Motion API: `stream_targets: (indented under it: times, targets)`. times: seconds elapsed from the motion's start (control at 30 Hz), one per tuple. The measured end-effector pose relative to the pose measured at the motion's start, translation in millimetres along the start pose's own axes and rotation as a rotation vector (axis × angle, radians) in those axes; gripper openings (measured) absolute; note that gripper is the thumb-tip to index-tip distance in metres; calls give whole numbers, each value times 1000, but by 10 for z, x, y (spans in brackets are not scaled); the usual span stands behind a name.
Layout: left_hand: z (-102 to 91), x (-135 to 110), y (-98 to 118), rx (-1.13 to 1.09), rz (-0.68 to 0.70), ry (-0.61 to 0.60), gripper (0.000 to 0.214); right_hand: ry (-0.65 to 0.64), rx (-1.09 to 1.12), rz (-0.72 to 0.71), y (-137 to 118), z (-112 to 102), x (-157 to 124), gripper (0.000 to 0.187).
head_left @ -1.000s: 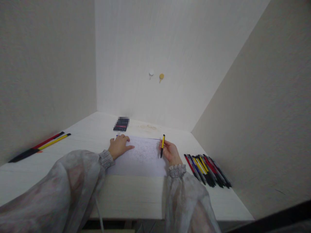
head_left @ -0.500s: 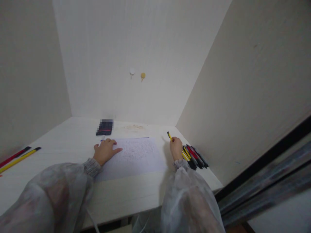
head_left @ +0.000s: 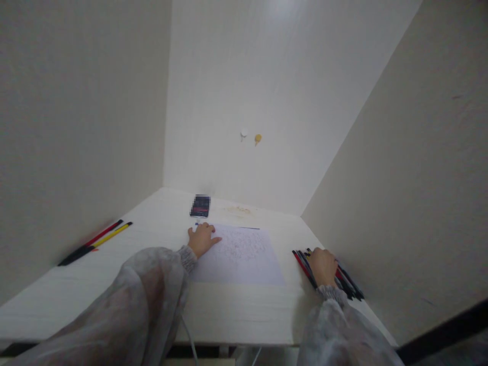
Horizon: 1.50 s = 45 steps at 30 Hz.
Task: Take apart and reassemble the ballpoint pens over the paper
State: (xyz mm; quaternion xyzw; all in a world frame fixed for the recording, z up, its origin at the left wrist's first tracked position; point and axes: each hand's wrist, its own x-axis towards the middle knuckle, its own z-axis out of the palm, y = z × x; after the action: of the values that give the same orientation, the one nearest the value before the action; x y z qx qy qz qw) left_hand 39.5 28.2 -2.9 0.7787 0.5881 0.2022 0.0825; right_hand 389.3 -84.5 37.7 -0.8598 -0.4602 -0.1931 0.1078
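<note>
My left hand (head_left: 203, 240) lies with spread fingers on the left part of a white sheet of paper (head_left: 236, 272), which bears a dense, fine printed pattern (head_left: 242, 246). My right hand (head_left: 323, 265) is over a row of red, black and yellow felt-tip pens (head_left: 353, 287) at the table's right side. Its fingers are closed around a yellow-and-black pen (head_left: 308, 251); only the end shows past the fingertips. Left of this hand lies a red-and-black pen (head_left: 301, 262). Part of the pen row is hidden beneath the hand.
Red and yellow pens (head_left: 114, 233) lie along the left wall. A dark, blurred-out phone-like object (head_left: 200, 207) stands at the back, beyond the paper. Two small hooks, one white (head_left: 244, 133) and one yellow (head_left: 258, 138), are on the back wall. Walls enclose the white table (head_left: 236, 315).
My right hand has moved from beside the paper, where it held up the yellow pen, down onto the pen row. The camera view has swung left. My left hand stays on the paper.
</note>
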Motion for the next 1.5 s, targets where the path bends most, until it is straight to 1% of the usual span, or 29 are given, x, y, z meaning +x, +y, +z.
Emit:
stream_targets:
  times: [0.03,0.07,0.1,0.2,0.27,0.3,0.37,0.43,0.5,0.53,0.6,0.67,0.73,0.83,0.9,0.97,1.03,1.07,1.1,1.13,1.17,1.2,1.23,1.27,1.33,1.37,1.43,1.47,1.5]
  targets:
    - [-21,-4,18,-14,-1,13,33,35,-31,-22,-89,-44,46,27]
    - [-48,-8,38,-29,-9,22,32,73,-20,-57,-212,-98,91,28]
    - [-81,-11,57,-38,-23,42,31,80,26,-117,-367,-155,128,30]
    - [-232,-26,48,-51,-16,122,27,81,228,-314,-964,-295,134,31]
    - [-387,-61,-72,-11,-31,167,26,68,319,-412,-1372,-312,47,31]
    - [-480,-90,-179,34,-37,187,25,69,347,-450,-1546,-291,-11,31]
    - [-681,-172,-480,170,-95,218,24,34,379,-489,-1801,-196,-125,30]
    - [-870,-281,-846,329,-197,207,23,1,426,-513,-1919,-54,-202,28]
    - [-1003,-400,-1187,436,-329,150,23,-57,490,-520,-1925,98,-227,28]
    - [-1039,-454,-1321,464,-360,113,24,-91,535,-518,-1901,167,-222,28]
    - [-1053,-532,-1494,485,-385,62,26,-146,634,-491,-1835,276,-196,28]
    - [-1019,-558,-1548,492,-387,51,27,-170,731,-450,-1773,338,-171,27]
    - [-982,-536,-1520,490,-377,52,27,-174,814,-417,-1738,360,-165,26]
    - [-975,-439,-1380,480,-342,59,26,-160,957,-392,-1737,341,-192,22]
    - [-986,-355,-1204,475,-296,83,26,-157,1096,-375,-1766,299,-231,19]
    - [-966,-278,-923,464,-241,107,27,-199,1279,-364,-1812,219,-294,19]
    - [-884,-231,-536,429,-156,95,25,-334,1492,-359,-1866,100,-382,25]
    - [-818,-221,-318,362,-60,61,24,-436,1607,-362,-1893,32,-432,26]
    - [-741,-219,-98,290,69,34,23,-562,1710,-355,-1918,-33,-480,28]
    - [-658,-223,112,230,188,22,21,-699,1782,-342,-1940,-90,-523,31]
    - [-575,-229,297,181,315,29,19,-788,1836,-332,-1956,-133,-556,33]
    - [-500,-233,447,147,422,25,18,-825,1872,-325,-1966,-156,-573,32]
    - [-435,-233,554,115,478,31,18,-823,1895,-311,-1968,-158,-573,31]
    - [-384,-226,615,83,499,50,18,-809,1913,-290,-1961,-142,-555,29]
    - [-318,-190,607,-9,509,125,16,-755,1950,-217,-1919,-69,-473,28]
    - [-298,-163,550,-67,493,176,18,-727,1973,-166,-1886,-24,-419,27]
    - [-269,-99,383,-218,422,306,33,-673,2021,-61,-1807,60,-310,26]
    - [-255,-67,294,-302,371,334,37,-657,2037,-21,-1766,94,-266,25]
    - [-238,-37,214,-398,320,329,38,-656,2045,7,-1728,122,-232,25]
